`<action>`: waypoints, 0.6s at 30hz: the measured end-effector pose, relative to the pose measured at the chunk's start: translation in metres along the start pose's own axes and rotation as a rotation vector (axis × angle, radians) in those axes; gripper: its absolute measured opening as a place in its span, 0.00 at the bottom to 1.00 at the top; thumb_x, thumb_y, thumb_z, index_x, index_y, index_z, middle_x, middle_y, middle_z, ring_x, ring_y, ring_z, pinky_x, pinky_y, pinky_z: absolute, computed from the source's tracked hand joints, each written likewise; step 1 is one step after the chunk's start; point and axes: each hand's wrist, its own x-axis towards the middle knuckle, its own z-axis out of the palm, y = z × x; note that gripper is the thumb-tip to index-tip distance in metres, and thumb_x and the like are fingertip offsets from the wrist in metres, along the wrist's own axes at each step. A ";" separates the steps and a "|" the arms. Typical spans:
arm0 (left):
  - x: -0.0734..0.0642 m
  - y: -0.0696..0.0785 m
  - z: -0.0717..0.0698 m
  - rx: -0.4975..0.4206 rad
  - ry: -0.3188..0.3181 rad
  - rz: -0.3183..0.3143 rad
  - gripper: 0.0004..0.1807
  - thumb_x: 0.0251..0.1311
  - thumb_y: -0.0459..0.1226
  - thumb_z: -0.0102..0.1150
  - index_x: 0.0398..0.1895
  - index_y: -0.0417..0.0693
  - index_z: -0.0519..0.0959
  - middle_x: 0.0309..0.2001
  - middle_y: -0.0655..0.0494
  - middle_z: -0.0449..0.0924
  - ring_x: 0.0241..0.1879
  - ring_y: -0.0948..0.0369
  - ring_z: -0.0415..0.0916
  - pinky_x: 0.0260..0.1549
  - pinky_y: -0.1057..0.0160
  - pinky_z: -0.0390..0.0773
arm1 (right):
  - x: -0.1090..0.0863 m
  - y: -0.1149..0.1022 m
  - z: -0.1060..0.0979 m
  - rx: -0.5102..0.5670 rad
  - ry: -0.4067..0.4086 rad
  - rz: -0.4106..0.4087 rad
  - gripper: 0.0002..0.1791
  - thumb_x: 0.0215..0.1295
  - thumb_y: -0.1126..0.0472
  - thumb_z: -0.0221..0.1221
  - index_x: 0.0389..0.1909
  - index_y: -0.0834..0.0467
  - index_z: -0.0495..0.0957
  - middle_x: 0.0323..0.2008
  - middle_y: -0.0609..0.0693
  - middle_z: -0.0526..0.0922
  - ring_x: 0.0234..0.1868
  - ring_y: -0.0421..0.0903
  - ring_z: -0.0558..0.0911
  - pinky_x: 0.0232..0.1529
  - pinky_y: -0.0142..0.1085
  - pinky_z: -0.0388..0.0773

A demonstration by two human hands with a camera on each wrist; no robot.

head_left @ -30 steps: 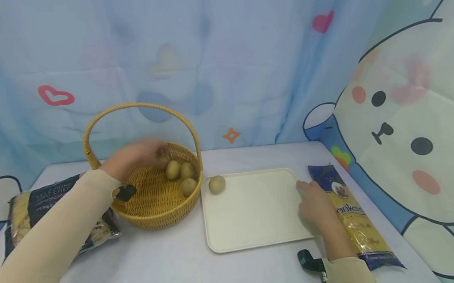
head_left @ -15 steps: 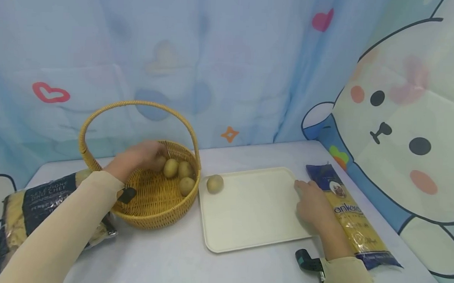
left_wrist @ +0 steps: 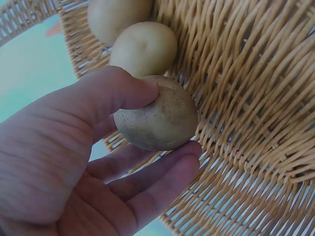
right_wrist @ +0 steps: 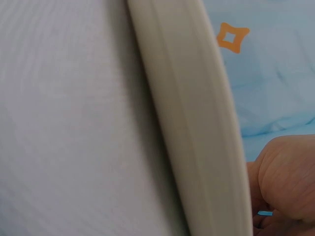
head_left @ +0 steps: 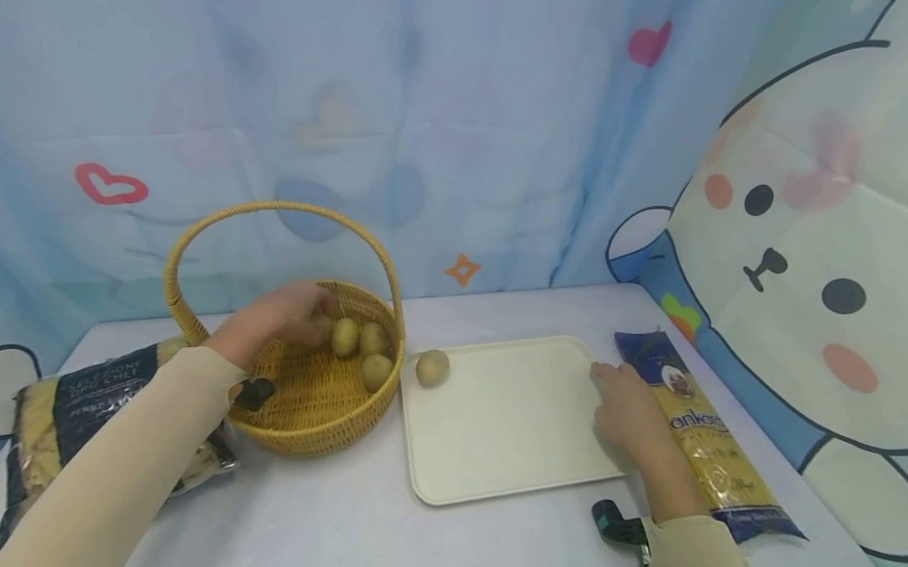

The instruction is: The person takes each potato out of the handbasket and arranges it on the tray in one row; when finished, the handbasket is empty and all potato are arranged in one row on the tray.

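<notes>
My left hand point(head_left: 283, 315) is inside the wicker basket point(head_left: 307, 403) at its left-back part. In the left wrist view, the thumb and fingers grip a round, speckled potato point(left_wrist: 170, 123). Beside it in the basket lie other potatoes, among them a pale potato point(left_wrist: 145, 46) just behind the held one. One more potato point(head_left: 432, 368) sits in the far left corner of the cream tray point(head_left: 505, 427). At the tray's right rim, my right hand point(head_left: 633, 419) holds the edge; its fingers are partly hidden in the right wrist view.
A tall arched handle point(head_left: 284, 207) rises over the basket. Left of it lies a dark-labelled bag of pasta point(head_left: 97, 396), partly behind the left sleeve. A blue and yellow packet point(head_left: 690, 417) lies right of the tray. A printed curtain point(head_left: 466, 150) hangs behind the white table point(head_left: 326, 513).
The left hand, blurred one second ago, has steadied around the potato inside the basket. The right hand and the tray have stayed in place.
</notes>
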 end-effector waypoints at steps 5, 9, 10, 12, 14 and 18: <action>-0.008 0.002 -0.007 -0.045 0.016 -0.031 0.29 0.51 0.30 0.62 0.61 0.37 0.72 0.55 0.41 0.73 0.48 0.49 0.72 0.40 0.52 0.76 | 0.000 0.002 0.001 0.003 0.002 0.000 0.34 0.53 0.76 0.51 0.66 0.72 0.64 0.60 0.74 0.67 0.60 0.71 0.67 0.58 0.61 0.65; -0.013 0.005 -0.016 -0.028 0.059 0.024 0.25 0.47 0.29 0.62 0.53 0.38 0.75 0.45 0.44 0.75 0.42 0.50 0.73 0.36 0.54 0.75 | -0.001 0.001 0.001 0.008 -0.005 0.007 0.34 0.54 0.75 0.51 0.66 0.72 0.63 0.59 0.74 0.67 0.59 0.70 0.68 0.57 0.61 0.66; -0.014 0.006 -0.018 -0.014 0.067 0.043 0.24 0.46 0.29 0.62 0.52 0.38 0.76 0.44 0.45 0.75 0.41 0.51 0.72 0.35 0.54 0.75 | -0.001 0.001 0.001 0.009 -0.006 0.003 0.34 0.54 0.75 0.51 0.66 0.72 0.63 0.59 0.74 0.67 0.60 0.71 0.67 0.58 0.62 0.65; -0.016 0.009 -0.022 -0.006 0.079 0.074 0.24 0.44 0.30 0.63 0.50 0.39 0.77 0.41 0.47 0.76 0.38 0.53 0.72 0.33 0.56 0.74 | 0.000 0.001 0.001 0.012 -0.009 0.006 0.34 0.54 0.75 0.51 0.66 0.72 0.63 0.60 0.74 0.67 0.60 0.71 0.67 0.58 0.62 0.65; -0.018 0.014 -0.025 -0.004 0.081 0.100 0.24 0.44 0.30 0.62 0.50 0.39 0.77 0.42 0.48 0.77 0.37 0.53 0.71 0.33 0.56 0.73 | 0.000 0.002 0.002 0.013 -0.012 0.005 0.34 0.54 0.75 0.50 0.67 0.72 0.62 0.60 0.74 0.66 0.61 0.71 0.66 0.58 0.62 0.64; -0.021 0.022 -0.028 0.008 0.091 0.158 0.25 0.46 0.32 0.63 0.52 0.40 0.78 0.46 0.46 0.79 0.44 0.51 0.75 0.41 0.52 0.76 | 0.001 0.002 0.003 0.021 -0.017 0.010 0.35 0.54 0.75 0.50 0.67 0.72 0.62 0.61 0.75 0.64 0.62 0.72 0.65 0.59 0.63 0.63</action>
